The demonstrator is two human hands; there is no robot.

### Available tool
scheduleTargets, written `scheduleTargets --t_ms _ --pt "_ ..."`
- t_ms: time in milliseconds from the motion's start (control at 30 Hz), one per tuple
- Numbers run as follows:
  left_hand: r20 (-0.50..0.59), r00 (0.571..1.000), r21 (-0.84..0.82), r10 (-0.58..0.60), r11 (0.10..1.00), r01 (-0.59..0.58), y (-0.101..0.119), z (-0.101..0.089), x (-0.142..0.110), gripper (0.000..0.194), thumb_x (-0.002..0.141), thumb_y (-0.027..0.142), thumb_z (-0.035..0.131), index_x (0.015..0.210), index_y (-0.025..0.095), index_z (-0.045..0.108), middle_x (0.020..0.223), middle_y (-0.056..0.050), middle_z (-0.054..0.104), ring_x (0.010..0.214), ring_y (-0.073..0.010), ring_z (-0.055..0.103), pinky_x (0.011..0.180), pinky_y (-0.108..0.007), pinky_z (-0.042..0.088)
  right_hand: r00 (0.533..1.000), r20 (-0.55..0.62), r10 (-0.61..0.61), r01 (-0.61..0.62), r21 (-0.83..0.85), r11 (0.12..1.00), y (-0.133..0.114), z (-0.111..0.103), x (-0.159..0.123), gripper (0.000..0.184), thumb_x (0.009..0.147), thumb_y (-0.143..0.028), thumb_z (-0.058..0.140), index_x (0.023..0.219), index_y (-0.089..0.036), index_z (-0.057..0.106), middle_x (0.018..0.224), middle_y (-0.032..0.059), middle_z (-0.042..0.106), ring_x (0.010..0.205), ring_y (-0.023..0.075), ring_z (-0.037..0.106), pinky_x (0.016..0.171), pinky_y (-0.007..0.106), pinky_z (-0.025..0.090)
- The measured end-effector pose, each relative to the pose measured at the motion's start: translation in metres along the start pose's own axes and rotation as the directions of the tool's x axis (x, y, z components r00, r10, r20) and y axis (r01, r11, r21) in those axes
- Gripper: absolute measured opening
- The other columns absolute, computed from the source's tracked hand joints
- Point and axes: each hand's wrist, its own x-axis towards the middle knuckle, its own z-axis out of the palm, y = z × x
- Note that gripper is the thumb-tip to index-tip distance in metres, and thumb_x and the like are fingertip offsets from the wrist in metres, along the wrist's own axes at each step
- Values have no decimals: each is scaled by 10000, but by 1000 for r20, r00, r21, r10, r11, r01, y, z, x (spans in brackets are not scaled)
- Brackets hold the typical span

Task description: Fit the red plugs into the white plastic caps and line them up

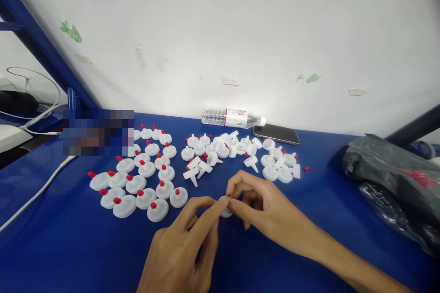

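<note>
My left hand [187, 242] and my right hand [256, 203] meet low in the middle of the blue table [309, 219]. Together their fingertips pinch one small white plastic cap [226, 207], mostly hidden by the fingers. To the left lie several white caps with red tips [137, 178], set in rows. Just beyond my hands lies a loose heap of white caps and stems [237, 153], with a few small red pieces [305, 168] among and beside them.
A clear water bottle [233, 117] lies on its side at the wall, next to a dark phone [277, 133]. Grey plastic bags [395, 178] sit at the right. A white cable [37, 192] runs along the left side.
</note>
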Motion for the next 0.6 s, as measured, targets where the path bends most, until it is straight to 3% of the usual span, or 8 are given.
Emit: scheduleTargets --t_ms 133,233,300,367,400,467,533,600 --pt "-1 992 6 123 992 -123 -5 0 -1 419 1033 107 494 1416 261 568 1247 -28 703 861 -59 759 691 -120 584 998 62 8 -14 103 995 -1 3 -2 207 945 -212 678 919 -249 476 787 -83 620 580 90 562 530 208 432" --pt "-19 987 53 161 986 -160 -9 1 -3 338 1044 144 508 1346 244 622 1172 -19 730 832 -68 767 611 -126 567 987 157 19 -48 179 983 -6 -1 -3 240 909 -216 717 955 -246 483 841 -70 632 625 94 588 565 211 462" --pt "-34 983 109 179 979 -175 -11 0 -3 305 1042 147 514 1299 235 653 1129 -18 741 828 -85 774 565 -144 556 988 155 16 -41 159 986 -9 -6 -3 193 923 -237 694 970 -239 507 874 -54 648 631 95 593 589 223 481" --pt "-27 981 161 191 969 -185 -12 -2 -4 296 1038 141 510 1273 234 664 1109 -11 749 820 -99 779 553 -165 560 998 -26 -60 59 -28 998 -9 -11 -2 73 963 -225 611 956 -236 538 866 -43 652 613 98 578 580 233 469" --pt "-13 981 186 192 965 -187 -12 -4 -5 297 1039 146 500 1269 238 664 1106 -4 753 775 -97 774 539 -174 560 977 -156 -143 112 -189 976 -7 -13 -2 41 977 -211 572 948 -235 557 861 -38 655 594 99 564 571 240 453" --pt "25 986 229 168 959 -169 -15 -12 -8 298 1050 181 470 1267 261 659 1105 18 759 640 -83 739 478 -189 543 875 -344 -340 119 -527 841 -2 -17 0 80 990 -193 540 978 -238 604 919 -27 683 552 92 541 556 258 421" --pt "49 992 273 116 954 -125 -19 -22 -13 287 1057 236 445 1210 302 679 1094 48 766 523 -74 682 399 -197 495 808 -382 -449 29 -735 677 5 -20 2 138 1002 -211 548 1084 -254 650 1074 -9 710 531 87 549 536 270 406" --pt "1 999 301 32 953 -31 -26 -32 -18 246 1035 306 485 1108 339 717 1048 75 781 508 -78 669 386 -186 466 813 -356 -460 -58 -837 545 11 -22 4 191 1015 -246 561 1165 -272 676 1205 2 709 568 107 615 501 273 393"
